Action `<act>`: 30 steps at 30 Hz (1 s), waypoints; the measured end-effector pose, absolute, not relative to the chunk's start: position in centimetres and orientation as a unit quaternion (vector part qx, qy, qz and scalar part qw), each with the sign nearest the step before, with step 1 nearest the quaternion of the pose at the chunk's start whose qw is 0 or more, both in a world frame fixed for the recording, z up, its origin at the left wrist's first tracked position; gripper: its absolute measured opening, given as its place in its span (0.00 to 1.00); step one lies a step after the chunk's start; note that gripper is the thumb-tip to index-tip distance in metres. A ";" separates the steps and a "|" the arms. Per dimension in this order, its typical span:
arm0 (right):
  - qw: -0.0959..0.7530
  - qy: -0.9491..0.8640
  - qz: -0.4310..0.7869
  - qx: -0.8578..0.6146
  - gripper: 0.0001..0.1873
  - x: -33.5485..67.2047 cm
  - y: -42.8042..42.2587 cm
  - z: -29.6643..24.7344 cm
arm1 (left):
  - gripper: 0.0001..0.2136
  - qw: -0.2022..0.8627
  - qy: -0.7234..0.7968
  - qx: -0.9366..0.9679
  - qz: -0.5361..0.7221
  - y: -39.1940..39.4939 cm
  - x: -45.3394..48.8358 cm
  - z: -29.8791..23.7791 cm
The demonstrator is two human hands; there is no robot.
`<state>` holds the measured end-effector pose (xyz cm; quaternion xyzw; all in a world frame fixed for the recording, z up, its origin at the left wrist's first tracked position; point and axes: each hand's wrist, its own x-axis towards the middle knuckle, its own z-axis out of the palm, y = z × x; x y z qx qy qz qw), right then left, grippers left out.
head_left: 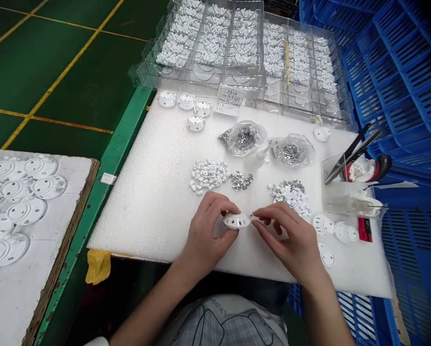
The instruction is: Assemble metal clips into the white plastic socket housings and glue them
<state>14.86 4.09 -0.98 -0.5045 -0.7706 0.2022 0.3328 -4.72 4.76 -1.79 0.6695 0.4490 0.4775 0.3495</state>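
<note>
My left hand pinches a round white plastic part with small dark slots around its rim, held above the foam-topped table. Just right of it is my right hand, thumb and forefinger almost together at the part's edge. A tiny dark piece seems to be at those fingertips, too small to name. Beyond my hands lie a pile of small white pieces and a little heap of small metal pieces. Another mixed pile of white and metal pieces sits behind my right hand.
Two clear bags of metal pieces stand mid-table near a small bottle. Clear trays of white pieces line the back. At right are a clear box with tweezers and blue crates. More white parts lie at left.
</note>
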 end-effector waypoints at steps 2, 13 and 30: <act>0.368 -0.759 0.228 -0.487 0.13 14.6 3.8 -0.6 | 0.11 0.322 0.458 0.687 0.463 4.9 -4.7 -1.6; 0.443 -0.735 0.224 -0.462 0.19 13.7 3.1 -1.4 | 0.05 0.393 0.414 0.682 0.458 4.8 -4.7 -1.7; 0.264 -0.804 0.182 -0.501 0.06 15.4 4.8 -0.3 | 0.12 0.319 0.460 0.691 0.457 5.0 -4.7 -1.6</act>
